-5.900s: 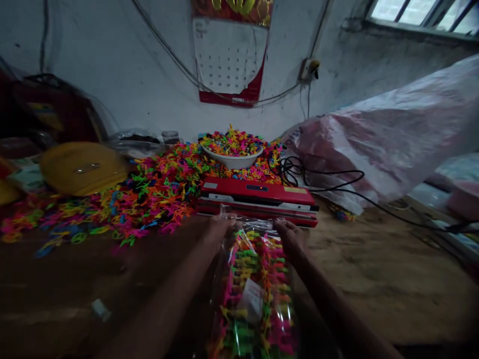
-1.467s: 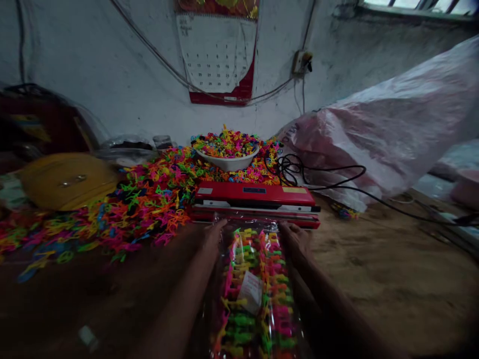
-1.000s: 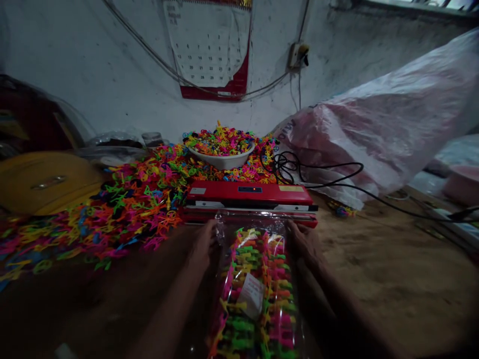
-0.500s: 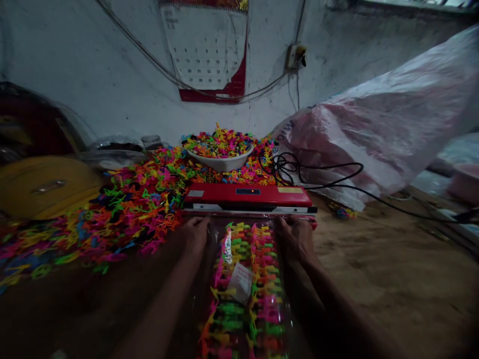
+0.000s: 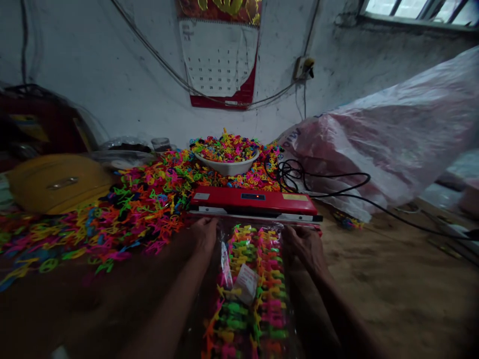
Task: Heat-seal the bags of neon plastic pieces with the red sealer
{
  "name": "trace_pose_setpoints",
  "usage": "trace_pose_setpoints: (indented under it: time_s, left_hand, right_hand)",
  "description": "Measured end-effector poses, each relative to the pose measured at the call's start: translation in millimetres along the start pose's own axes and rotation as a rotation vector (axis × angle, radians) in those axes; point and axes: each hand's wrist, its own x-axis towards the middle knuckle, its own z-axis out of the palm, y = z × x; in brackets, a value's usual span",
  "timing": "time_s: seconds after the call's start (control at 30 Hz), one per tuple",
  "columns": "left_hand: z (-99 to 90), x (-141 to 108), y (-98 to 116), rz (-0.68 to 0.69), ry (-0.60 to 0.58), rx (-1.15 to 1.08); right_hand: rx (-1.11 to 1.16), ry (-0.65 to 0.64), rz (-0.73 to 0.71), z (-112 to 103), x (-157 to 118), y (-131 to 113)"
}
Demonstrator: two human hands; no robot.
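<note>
A clear plastic bag (image 5: 247, 284) lies in front of me, filled with rows of small bright plastic pieces and a white paper label. Its top edge meets the front of a red sealing machine (image 5: 254, 200), whose small panel shows a lit orange-red light. My left hand (image 5: 205, 234) pinches the bag's upper left corner. At the upper right corner, my right hand (image 5: 305, 244) grips the bag with bent fingers. Both hands are close to the machine's front edge.
Loose coloured pieces (image 5: 142, 204) are heaped at the left and behind the machine, around a full white bowl (image 5: 228, 167). A yellow object (image 5: 60, 184) sits far left. Black cable (image 5: 337, 192) and a big plastic sack (image 5: 374, 139) are at the right.
The view has shifted, so the scene appears slightly lower and further right. Both hands still hold the bag's top corners, its top now a little back from the machine.
</note>
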Motion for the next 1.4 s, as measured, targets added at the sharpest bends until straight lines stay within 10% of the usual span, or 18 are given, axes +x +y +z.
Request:
trace_pose_setpoints:
  time_s: [0.6, 0.83, 1.03, 1.4]
  left_hand:
    - [-3.2, -3.9, 3.8, 0.018, 0.033, 0.002]
    - [-27.5, -20.9, 9.8, -0.001, 0.083, -0.008]
    - [-34.4, -37.6, 17.3, -0.132, -0.041, 0.092]
    - [-16.3, -22.0, 4.3, -0.138, -0.169, 0.069]
  right_hand:
    - [-0.179, 0.108, -0.064, 11.8, 7.7, 6.8]
    - [-0.719, 0.203, -0.378, -17.9, -2.2, -54.5]
    - [-0.688, -0.252, -0.625, 26.3, 46.3, -115.1]
    - [-0.7, -0.583, -0.616, 56.8, 63.7, -106.8]
